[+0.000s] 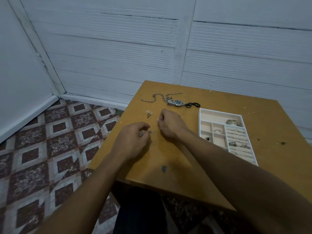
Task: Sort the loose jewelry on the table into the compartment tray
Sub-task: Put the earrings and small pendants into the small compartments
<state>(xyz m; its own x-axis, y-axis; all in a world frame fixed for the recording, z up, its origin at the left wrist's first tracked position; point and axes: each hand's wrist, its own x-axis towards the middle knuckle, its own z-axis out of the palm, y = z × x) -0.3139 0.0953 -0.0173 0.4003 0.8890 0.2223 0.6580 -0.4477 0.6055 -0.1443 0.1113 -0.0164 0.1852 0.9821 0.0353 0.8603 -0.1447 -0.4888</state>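
Note:
A white compartment tray lies on the right of the wooden table, with several rings, a bangle and small pieces in its slots. My left hand pinches a small silver piece low over the tabletop. Just up and right of it, my right hand has its fingers curled round a tiny pale piece. Loose on the table lie a small sparkly earring cluster, a silver chain, a wristwatch with a blue dial and a black cord.
The table's left edge drops to a patterned tile floor. White panelled walls stand behind. A blue hash mark is drawn on the tabletop near its front edge. My dark-clothed lap shows below the front edge.

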